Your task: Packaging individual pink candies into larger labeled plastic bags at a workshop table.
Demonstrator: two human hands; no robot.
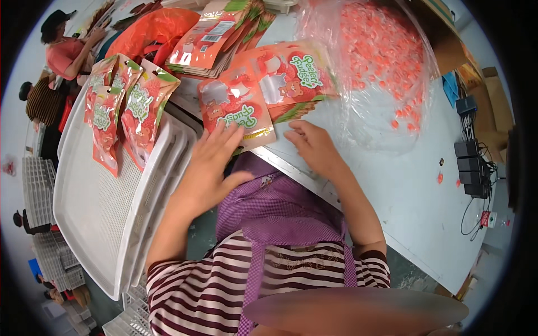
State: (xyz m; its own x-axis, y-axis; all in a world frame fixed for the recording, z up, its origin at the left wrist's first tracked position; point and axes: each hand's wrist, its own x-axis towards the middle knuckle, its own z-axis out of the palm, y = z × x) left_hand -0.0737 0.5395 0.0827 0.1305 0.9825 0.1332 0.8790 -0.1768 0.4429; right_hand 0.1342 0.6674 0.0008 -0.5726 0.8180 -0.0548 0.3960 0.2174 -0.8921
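Observation:
My left hand (210, 168) lies with its fingers spread on the lower part of a red and green candy pouch (232, 92) at the table's near edge. The thumb stands apart, and nothing shows gripped. My right hand (318, 150) hovers at or just above the table edge, fingers loosely bent and apart, holding nothing visible. Just beyond it lies a fanned stack of matching pouches (288, 70). Farther back is a thicker pouch stack (207, 42). A large clear plastic bag (358, 126) at the right rear holds many small red wrapped candies (381, 50).
Left of the table, stacked white perforated trays (95, 218) carry several plump pouches (143, 106). An orange bag (154, 31) sits behind them. Black power adapters (471, 168) and cables line the right edge, near loose candies (440, 178). Another person (64, 53) works at far left.

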